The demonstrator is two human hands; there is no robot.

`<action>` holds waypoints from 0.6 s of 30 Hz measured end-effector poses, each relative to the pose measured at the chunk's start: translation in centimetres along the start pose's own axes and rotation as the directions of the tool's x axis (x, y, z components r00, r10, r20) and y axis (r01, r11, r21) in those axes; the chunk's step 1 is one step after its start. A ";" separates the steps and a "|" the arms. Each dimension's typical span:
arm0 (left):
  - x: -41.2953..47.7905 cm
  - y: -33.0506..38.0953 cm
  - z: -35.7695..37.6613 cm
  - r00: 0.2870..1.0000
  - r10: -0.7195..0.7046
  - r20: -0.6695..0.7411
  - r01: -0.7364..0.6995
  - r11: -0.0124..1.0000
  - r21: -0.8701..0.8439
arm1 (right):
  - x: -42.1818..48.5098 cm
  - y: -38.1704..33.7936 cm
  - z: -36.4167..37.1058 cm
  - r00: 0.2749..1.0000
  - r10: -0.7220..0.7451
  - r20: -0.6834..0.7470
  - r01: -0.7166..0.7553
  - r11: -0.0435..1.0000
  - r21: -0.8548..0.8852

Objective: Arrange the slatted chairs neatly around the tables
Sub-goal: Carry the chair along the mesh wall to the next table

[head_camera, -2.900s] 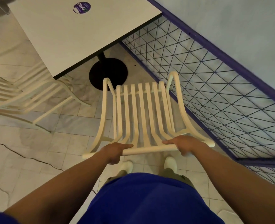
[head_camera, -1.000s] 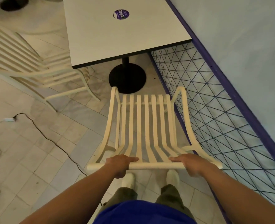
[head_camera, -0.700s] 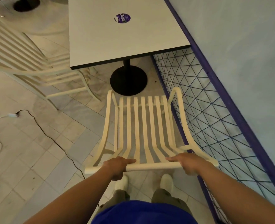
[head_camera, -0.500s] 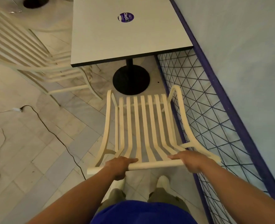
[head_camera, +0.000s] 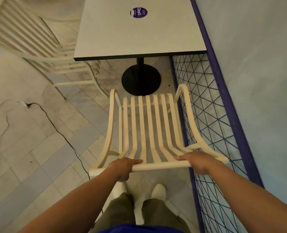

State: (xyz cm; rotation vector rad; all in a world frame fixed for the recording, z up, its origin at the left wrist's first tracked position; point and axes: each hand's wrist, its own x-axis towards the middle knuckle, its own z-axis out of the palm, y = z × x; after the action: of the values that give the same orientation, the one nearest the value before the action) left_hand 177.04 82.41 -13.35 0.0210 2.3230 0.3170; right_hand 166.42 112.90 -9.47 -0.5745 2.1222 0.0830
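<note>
I'm gripping the top rail of the slatted chair [head_camera: 149, 125] with my left hand [head_camera: 122, 167] and right hand [head_camera: 196, 163] — it's sitting just ahead of them, short of the counter [head_camera: 122, 34]. Next, I reckon, it's needing a straight push under.

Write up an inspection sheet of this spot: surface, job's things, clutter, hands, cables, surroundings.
surface: pale square table on a round black base, with a round purple sticker on top.
job's things: cream slatted chair faces the table's near edge, held by its top rail; second chair stands at the table's left side, at an angle.
clutter: nothing seen.
hands: left hand and right hand both grip the top rail, fingers curled over it.
cables: black cable runs across the tiled floor, left of the held chair.
surroundings: blue wire fence close along the chair's right side; pale wall beyond it.
</note>
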 end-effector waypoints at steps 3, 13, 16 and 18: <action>0.0 0.0 0.0 1.000 -0.002 0.000 0.002 1.000 0.001 | 0.3 0.1 -0.1 1.000 -0.003 0.009 0.003 1.000 0.002; 0.2 -0.3 0.1 0.999 0.032 0.004 -0.032 0.999 0.034 | 0.2 -0.7 0.2 0.999 0.046 -0.025 -0.046 0.999 -0.012; 0.1 0.0 0.1 1.000 0.024 -0.009 -0.024 0.999 0.030 | 0.3 -0.7 0.2 0.997 0.057 -0.050 -0.058 0.998 -0.020; 0.1 0.0 0.0 1.000 0.017 -0.005 -0.017 0.999 0.031 | 0.4 -0.6 0.3 0.997 0.058 -0.053 -0.060 0.998 -0.029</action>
State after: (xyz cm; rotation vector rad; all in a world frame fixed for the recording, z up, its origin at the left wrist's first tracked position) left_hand 176.97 82.45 -13.37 0.0553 2.3334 0.2905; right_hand 166.74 112.28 -9.86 -0.5370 2.1918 0.1347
